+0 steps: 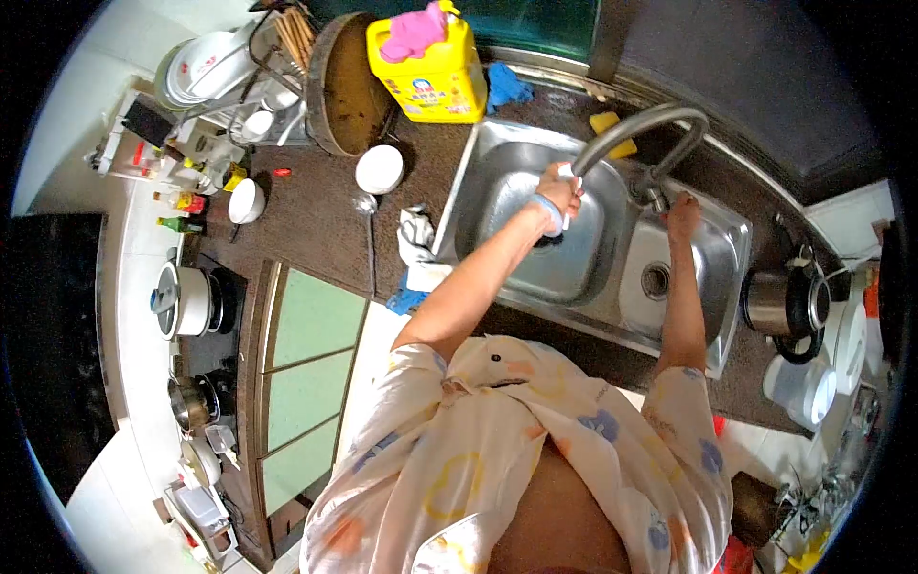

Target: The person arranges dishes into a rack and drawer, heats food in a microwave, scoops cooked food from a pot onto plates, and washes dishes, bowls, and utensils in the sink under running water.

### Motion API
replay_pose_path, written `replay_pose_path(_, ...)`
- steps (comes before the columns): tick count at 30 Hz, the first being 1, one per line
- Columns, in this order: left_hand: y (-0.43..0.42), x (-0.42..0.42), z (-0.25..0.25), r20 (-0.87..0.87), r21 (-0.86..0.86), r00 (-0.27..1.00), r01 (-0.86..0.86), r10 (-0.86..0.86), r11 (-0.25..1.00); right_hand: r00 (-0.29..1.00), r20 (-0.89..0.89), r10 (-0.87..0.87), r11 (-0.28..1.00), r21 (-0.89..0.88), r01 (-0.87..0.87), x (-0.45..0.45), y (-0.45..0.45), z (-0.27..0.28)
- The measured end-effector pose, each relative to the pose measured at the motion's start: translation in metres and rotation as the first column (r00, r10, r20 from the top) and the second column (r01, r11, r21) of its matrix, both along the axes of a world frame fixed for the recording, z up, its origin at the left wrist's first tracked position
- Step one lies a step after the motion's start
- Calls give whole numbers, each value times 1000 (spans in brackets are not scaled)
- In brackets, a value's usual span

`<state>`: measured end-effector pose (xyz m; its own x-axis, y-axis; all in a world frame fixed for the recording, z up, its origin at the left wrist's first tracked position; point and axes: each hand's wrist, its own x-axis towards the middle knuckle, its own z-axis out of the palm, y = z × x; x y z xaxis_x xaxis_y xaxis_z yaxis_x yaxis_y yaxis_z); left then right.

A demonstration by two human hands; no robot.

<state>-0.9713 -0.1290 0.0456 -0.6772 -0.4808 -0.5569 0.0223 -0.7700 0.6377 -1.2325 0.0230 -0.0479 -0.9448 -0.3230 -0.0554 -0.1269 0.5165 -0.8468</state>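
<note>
My left hand [557, 196] is closed around the outlet end of the curved metal faucet [612, 136], over the larger basin of the steel sink [463, 187]. Something white shows between its fingers. Beside the faucet's base, my right hand [683, 219] has its fingers curled at the short metal faucet handle [658, 198], above the smaller basin. The exact contact of those fingertips is hard to see. A drain [656, 280] lies below the right hand. Behind the faucet sits a yellow sponge [604, 122].
Left of the sink stand a yellow jug [442, 81] with a pink cloth on top, a white bowl [380, 169], a ladle [370, 239] and a striped cloth [416, 234]. A dish rack [273, 81] is at the back left. A metal kettle [779, 298] stands right of the sink.
</note>
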Motion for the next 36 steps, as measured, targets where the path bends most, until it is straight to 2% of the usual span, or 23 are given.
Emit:
replay_pose_path(3,5,-6,-7,82,-70,997,16,-10,997,963,-242,116,991,90,-97,4,2,-2)
replay_pose_path(6,17,-7,1,155,-150,988,39,-15,988,999,27,-36,998,-41,37,4,-4,4)
replay_pose_path(8,22,-7,6,218,-167,975,73,-36,983,978,-207,1,1000,11,2,0,0,-14)
replay_pose_path(10,24,-8,7,271,-173,961,104,-54,979,973,225,58,881,-469,56,-9,5,-40)
replay_pose_path(11,25,-8,4,347,-229,937,138,-52,964,940,259,223,814,-581,-33,4,18,-26)
replay_pose_path(12,27,-9,0,421,-279,906,179,-47,943,921,276,274,796,-602,-56,30,14,-17)
replay_pose_path(13,24,-12,-24,382,-277,923,161,-45,947,900,292,323,779,-623,-78,58,10,-7)
replay_pose_path(14,23,-12,-51,353,-433,934,210,-49,876,916,309,257,830,-557,-45,93,-7,-3)
replay_pose_path(16,26,-5,-47,419,-490,906,287,-66,823,759,496,422,850,-509,-140,153,-22,33)
replay_pose_path(17,25,-2,-51,295,-452,946,259,-130,854,574,595,562,781,-610,-132,169,-29,37)
replay_pose_path(18,20,5,-42,550,-570,807,550,-213,611,356,634,686,702,-705,-98,179,-37,40)
replay_pose_path(20,15,16,-64,494,-795,866,485,-74,365,332,679,655,723,-691,-12,193,-58,14)
replay_pose_path(21,11,22,-76,493,-806,870,441,35,395,195,632,750,650,-758,-42,189,-60,8)
replay_pose_path(24,-5,47,-91,459,-793,879,339,131,506,263,668,696,707,-700,-96,208,-75,21)
replay_pose_path(25,-8,61,-88,439,-780,887,296,144,552,253,575,778,608,-790,-77,212,-81,29)
replay_pose_path(27,-31,90,-53,438,-439,899,195,20,877,368,635,679,679,-734,12,216,-99,25)
replay_pose_path(28,-38,107,-30,419,-311,902,42,98,950,431,660,616,719,-694,37,216,-104,24)
replay_pose_path(30,-86,153,-53,349,-91,922,-147,170,985,393,649,652,702,-712,13,210,-106,24)
replay_pose_path(31,-123,187,-103,387,-391,889,-82,245,917,384,593,707,651,-758,-29,206,-107,22)
replay_pose_path(32,-133,198,-106,367,-400,843,-238,392,885,371,534,760,597,-799,-71,206,-107,21)
replay_pose_path(33,-144,209,-110,339,-416,776,-383,532,825,395,572,719,653,-751,-100,209,-107,30)
replay_pose_path(34,-146,206,-71,350,-126,621,-710,701,693,387,581,716,659,-745,-100,214,-107,30)
replay_pose_path(36,-162,225,-69,292,-1,591,-786,752,619,552,558,619,784,-486,-387,225,-107,27)
